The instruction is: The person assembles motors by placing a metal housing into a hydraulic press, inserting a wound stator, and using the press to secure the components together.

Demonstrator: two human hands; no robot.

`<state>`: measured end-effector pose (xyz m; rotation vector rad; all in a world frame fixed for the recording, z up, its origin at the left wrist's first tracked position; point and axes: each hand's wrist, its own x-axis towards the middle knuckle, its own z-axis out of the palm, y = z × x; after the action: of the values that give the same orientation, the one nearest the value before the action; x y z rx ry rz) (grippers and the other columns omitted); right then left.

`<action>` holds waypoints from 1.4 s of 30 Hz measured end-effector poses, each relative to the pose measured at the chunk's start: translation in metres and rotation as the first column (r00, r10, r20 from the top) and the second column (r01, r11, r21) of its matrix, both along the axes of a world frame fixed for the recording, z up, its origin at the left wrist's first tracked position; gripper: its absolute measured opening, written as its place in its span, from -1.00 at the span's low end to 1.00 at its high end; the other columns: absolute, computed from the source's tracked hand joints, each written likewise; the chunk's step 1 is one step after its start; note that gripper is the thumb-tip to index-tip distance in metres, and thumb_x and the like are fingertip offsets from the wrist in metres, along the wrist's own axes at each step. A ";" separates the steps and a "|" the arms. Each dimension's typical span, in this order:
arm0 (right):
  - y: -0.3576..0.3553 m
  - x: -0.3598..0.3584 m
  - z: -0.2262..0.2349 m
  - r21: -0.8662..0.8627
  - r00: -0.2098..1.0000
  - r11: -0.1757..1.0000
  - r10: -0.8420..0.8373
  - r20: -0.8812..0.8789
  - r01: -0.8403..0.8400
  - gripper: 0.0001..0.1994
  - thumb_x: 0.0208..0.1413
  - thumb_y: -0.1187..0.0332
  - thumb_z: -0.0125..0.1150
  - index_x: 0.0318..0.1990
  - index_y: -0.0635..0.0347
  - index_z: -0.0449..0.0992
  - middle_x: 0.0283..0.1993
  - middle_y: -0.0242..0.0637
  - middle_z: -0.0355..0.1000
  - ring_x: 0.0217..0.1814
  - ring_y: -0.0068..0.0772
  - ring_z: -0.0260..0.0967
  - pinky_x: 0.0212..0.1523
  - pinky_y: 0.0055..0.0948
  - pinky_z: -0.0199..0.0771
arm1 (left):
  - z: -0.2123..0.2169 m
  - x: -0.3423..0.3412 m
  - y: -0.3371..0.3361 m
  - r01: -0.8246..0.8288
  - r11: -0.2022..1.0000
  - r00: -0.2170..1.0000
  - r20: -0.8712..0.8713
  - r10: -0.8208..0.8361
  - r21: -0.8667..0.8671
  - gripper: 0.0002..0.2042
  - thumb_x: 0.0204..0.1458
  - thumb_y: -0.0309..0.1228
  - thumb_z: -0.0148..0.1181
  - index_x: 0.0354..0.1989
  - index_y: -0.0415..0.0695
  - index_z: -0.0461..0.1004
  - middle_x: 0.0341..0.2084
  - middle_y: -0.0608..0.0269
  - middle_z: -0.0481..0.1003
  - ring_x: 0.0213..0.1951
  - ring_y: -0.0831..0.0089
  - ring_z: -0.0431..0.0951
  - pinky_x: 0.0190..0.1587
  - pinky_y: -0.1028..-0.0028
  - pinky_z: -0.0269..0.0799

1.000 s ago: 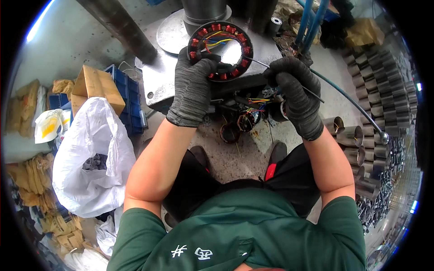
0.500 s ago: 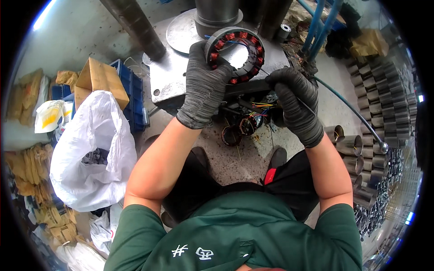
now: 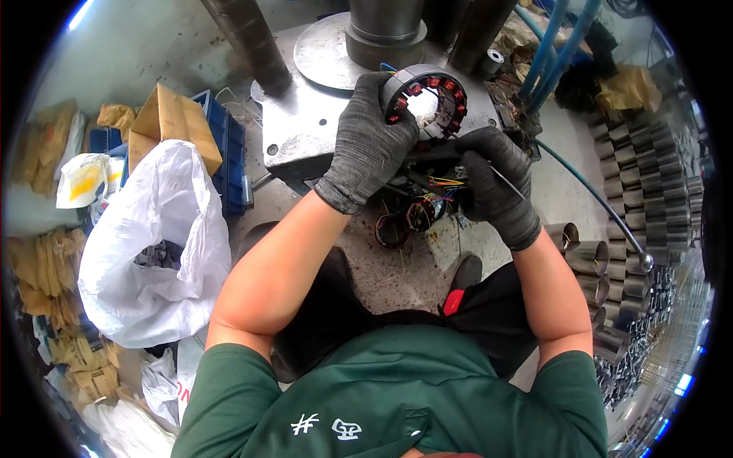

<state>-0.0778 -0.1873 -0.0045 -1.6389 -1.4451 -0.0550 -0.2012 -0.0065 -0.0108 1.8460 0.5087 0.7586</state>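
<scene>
Two gloved hands grip a stator ring, partly hiding it.

The stator ring is a dark grey metal ring with red-orange copper windings set around its inner face, the middle open. It is tilted up on edge, its opening facing right and toward the camera, above the grey steel plate. Thin coloured lead wires in yellow, red and blue trail below it, bunched together.
</scene>
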 end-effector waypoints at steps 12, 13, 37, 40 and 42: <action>-0.010 0.003 -0.014 0.176 0.641 0.984 0.139 -0.755 -0.006 -0.73 0.29 0.31 0.12 -0.01 0.32 0.55 -0.09 -0.12 0.61 -0.05 -0.28 0.56 0.09 -0.28 0.52 | -0.012 -0.001 0.011 0.135 0.760 0.979 0.204 -0.003 -0.636 -0.46 -0.13 -0.64 0.23 0.14 -0.33 0.35 -0.14 0.04 0.55 -0.11 0.32 0.60 0.00 0.41 0.59; -0.009 0.002 -0.013 0.201 0.618 0.980 0.160 -0.770 -0.003 -0.73 0.27 0.31 0.14 -0.03 0.34 0.56 -0.11 -0.11 0.62 -0.08 -0.30 0.57 0.04 -0.29 0.55 | -0.016 0.000 0.013 0.159 0.739 0.974 0.224 -0.011 -0.655 -0.46 -0.13 -0.63 0.22 0.14 -0.33 0.35 -0.15 0.04 0.55 -0.12 0.31 0.60 -0.02 0.40 0.60; -0.020 0.006 -0.021 0.267 0.416 0.952 0.307 -0.856 -0.153 -0.66 0.28 0.29 0.09 0.09 0.35 0.48 0.05 -0.02 0.55 0.04 -0.11 0.53 0.16 -0.13 0.50 | 0.003 -0.008 -0.011 0.059 0.890 0.972 0.227 0.051 -0.452 -0.54 -0.10 -0.65 0.14 0.08 -0.30 0.40 -0.26 0.22 0.56 -0.28 0.48 0.60 -0.17 0.47 0.61; -0.027 0.002 -0.027 0.218 0.474 0.973 0.230 -0.850 -0.082 -0.67 0.26 0.32 0.10 0.08 0.35 0.49 0.07 -0.01 0.55 0.08 -0.10 0.53 0.20 -0.11 0.48 | 0.003 -0.007 -0.019 0.027 0.896 0.978 0.199 0.069 -0.443 -0.53 -0.11 -0.64 0.15 0.08 -0.30 0.40 -0.23 0.22 0.56 -0.24 0.47 0.60 -0.14 0.47 0.60; -0.027 0.005 -0.036 0.251 0.501 0.964 0.259 -0.826 -0.085 -0.68 0.25 0.34 0.12 0.08 0.33 0.50 0.07 0.00 0.55 0.09 -0.08 0.53 0.21 -0.10 0.48 | 0.001 -0.010 -0.019 0.053 0.833 0.969 0.231 0.091 -0.551 -0.53 -0.11 -0.65 0.15 0.08 -0.30 0.41 -0.21 0.22 0.56 -0.22 0.47 0.59 -0.12 0.47 0.59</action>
<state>-0.0729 -0.2146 -0.0400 -1.0626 -0.7553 0.6579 -0.2109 -0.0259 -0.0103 1.1849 0.5178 0.7466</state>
